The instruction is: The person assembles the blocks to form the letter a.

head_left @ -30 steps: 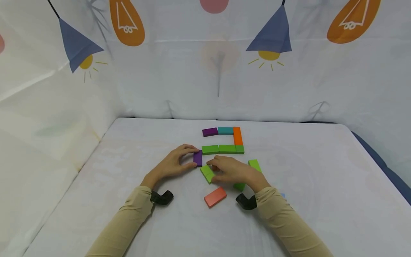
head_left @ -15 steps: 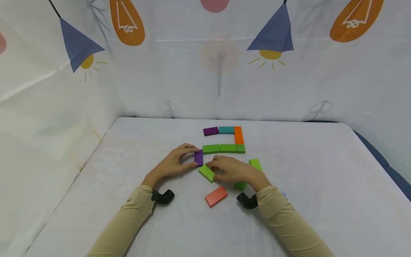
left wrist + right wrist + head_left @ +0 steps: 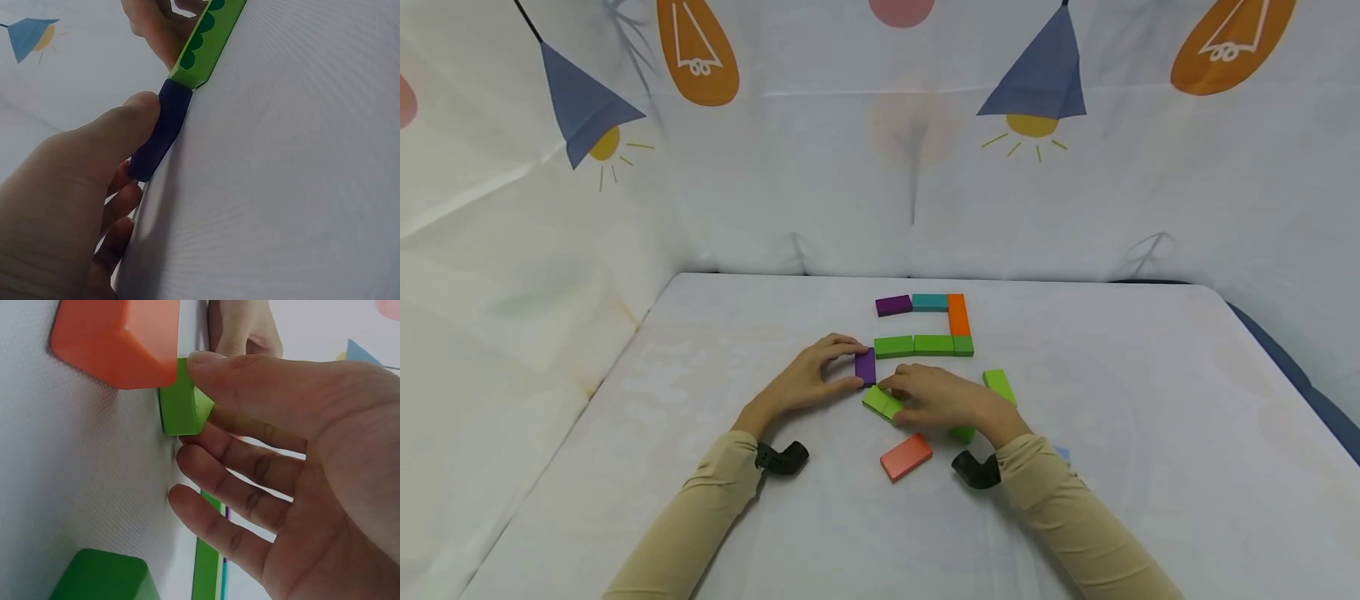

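Observation:
My left hand (image 3: 805, 379) holds a small purple block (image 3: 865, 367) flat on the table, thumb at its near end and fingers at its far end. With thumb and fingers, my right hand (image 3: 943, 396) pinches a light green block (image 3: 882, 404) lying at a slant. In the left wrist view, that light green block (image 3: 206, 47) shows dark green scallops on its side and meets the corner of the purple block (image 3: 162, 131). Part of the light green block (image 3: 180, 403) is covered by the right thumb in the right wrist view.
Beyond the hands, green blocks (image 3: 932, 345), an orange block (image 3: 958, 315), a teal block (image 3: 930, 302) and a dark purple block (image 3: 893, 306) form a bent line. A coral block (image 3: 906, 457) lies nearer. More green blocks (image 3: 998, 385) and a light blue piece (image 3: 1062, 454) sit by the right arm.
The light green block has turned under my right hand, its left end swinging towards the purple block's near end. My left hand and the purple block have stayed in place.

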A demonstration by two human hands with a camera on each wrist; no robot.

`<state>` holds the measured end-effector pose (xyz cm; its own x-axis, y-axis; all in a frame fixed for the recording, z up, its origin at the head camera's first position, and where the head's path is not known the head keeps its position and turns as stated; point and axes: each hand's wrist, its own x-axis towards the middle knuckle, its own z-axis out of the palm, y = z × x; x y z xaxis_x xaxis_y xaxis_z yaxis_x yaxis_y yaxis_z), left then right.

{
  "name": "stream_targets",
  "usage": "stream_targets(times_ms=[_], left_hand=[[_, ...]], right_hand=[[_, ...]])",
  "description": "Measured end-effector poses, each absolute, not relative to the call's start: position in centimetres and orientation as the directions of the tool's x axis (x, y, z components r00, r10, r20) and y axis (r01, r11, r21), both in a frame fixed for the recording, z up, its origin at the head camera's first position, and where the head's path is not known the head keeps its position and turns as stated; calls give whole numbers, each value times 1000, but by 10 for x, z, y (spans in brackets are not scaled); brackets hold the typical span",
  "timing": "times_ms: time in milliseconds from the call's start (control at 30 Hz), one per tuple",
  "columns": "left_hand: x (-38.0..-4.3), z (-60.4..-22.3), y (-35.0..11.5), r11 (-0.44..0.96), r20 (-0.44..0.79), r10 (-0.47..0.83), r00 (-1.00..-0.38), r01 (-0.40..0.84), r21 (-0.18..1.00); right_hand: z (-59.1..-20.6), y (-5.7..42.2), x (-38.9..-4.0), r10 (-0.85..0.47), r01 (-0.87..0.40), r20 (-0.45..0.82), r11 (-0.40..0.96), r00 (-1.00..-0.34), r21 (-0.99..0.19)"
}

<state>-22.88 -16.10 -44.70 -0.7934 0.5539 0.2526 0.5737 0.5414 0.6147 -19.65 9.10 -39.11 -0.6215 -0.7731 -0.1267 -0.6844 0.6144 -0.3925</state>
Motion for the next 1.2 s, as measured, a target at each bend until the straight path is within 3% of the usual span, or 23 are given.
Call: stream_targets(times_ms=[567,767,1200], left_hand=[[-228,-447,-161,554,242,554,-796,570,608],[-229,-446,-162,545,246,560,-791,576,609],[-230,-449,-163,510,262,560,-786,576,639]], right_hand=[[-389,89,-194,-762,-670,-151,632,-630,-390],[-388,89,-192,-742,-628,-172,648,-648,-430],[-387,87,-186,-680,-572,-217,717,-700,-399]])
